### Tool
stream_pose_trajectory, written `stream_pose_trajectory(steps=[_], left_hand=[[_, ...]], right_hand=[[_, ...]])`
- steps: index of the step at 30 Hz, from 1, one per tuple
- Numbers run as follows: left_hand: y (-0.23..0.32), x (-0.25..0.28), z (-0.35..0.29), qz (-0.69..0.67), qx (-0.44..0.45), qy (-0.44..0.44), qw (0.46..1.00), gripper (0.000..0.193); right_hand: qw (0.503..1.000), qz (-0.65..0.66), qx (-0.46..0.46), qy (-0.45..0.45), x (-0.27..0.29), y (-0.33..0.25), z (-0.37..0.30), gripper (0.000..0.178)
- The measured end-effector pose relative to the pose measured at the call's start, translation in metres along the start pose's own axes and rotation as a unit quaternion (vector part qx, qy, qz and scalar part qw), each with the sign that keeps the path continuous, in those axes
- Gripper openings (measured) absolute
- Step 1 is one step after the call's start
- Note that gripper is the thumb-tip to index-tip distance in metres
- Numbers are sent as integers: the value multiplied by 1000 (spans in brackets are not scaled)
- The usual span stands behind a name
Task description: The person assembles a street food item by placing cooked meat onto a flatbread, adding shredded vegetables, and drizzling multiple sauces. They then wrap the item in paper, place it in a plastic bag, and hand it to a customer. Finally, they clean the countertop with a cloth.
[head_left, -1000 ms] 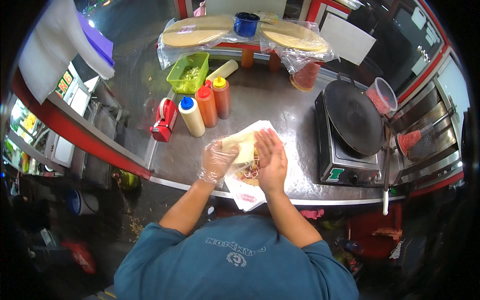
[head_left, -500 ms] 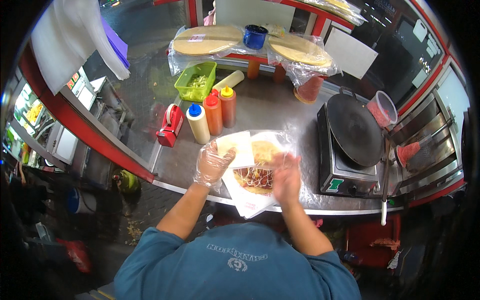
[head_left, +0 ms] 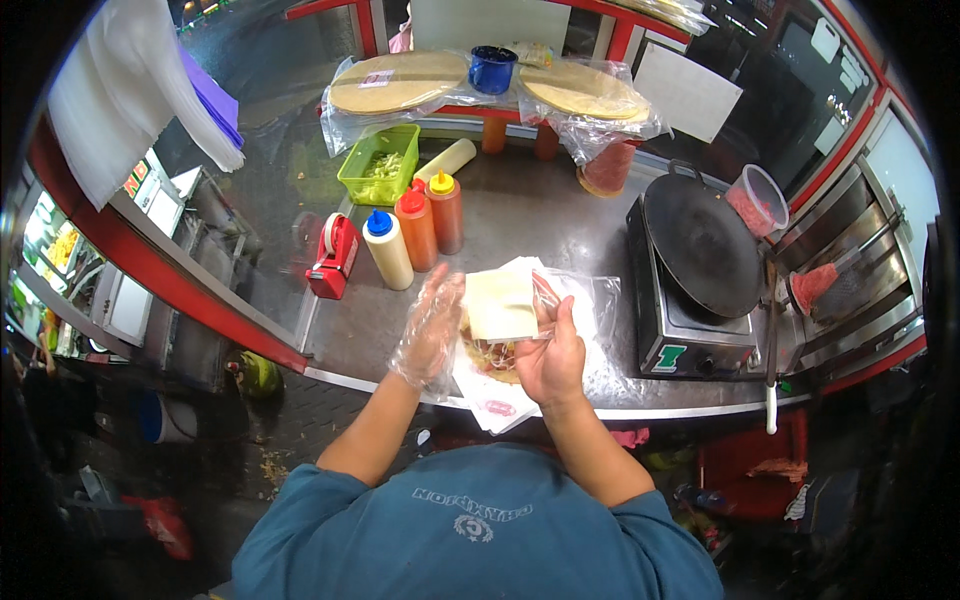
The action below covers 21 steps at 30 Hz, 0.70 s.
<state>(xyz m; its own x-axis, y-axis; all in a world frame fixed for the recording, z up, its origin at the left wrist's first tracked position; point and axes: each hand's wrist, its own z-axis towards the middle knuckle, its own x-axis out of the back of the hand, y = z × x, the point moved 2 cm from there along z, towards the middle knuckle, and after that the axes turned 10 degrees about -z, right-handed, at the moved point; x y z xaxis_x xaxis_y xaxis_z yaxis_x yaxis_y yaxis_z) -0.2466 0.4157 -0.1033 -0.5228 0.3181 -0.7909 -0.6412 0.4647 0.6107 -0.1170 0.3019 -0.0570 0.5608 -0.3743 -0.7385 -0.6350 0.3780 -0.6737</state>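
Cheese slice [head_left: 502, 305] and hands have shifted since 0.5 s ago: the slice sat with the left hand [head_left: 433, 320] then, and now the right hand [head_left: 553, 362] holds it by its right side. On my feed the left hand, in a loose clear glove, is spread and carries nothing, just beside the slice's left edge. Right fingertips are partly hidden, so I cannot tell how firm that grasp is.

The slice is above the sauced flatbread [head_left: 495, 361], which lies on white wrapping paper [head_left: 497, 410] near the front edge of the tabletop [head_left: 545, 215]. Held from 1 side, I'd expect it could fold, tear or drop askew into the sauce. Slack glove film might cling to it, and the clear bag [head_left: 606, 298] beside the right hand could snag and drag the paper.
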Motion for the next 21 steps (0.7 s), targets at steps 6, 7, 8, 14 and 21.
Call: stream_pose_trajectory(steps=[6, 7, 8, 14, 21], left_hand=[[-53, 36, -4, 446, -106, -49, 887, 48], [-58, 42, -2, 377, -102, -14, 921, 45], [-56, 41, 2, 304, -99, 17, 947, 42], [-17, -17, -4, -186, 36, 8, 982, 36], [-42, -10, 5, -308, 152, -29, 939, 40]], right_hand=[[992, -105, -24, -59, 3, 38, -6, 65], [993, -104, -36, -50, 2, 36, -4, 62], [993, -103, -48, -41, -2, 32, -2, 60], [992, -100, -77, -12, -1, 2, -8, 51], [998, -62, 9, 15, 4, 9, -21, 55]])
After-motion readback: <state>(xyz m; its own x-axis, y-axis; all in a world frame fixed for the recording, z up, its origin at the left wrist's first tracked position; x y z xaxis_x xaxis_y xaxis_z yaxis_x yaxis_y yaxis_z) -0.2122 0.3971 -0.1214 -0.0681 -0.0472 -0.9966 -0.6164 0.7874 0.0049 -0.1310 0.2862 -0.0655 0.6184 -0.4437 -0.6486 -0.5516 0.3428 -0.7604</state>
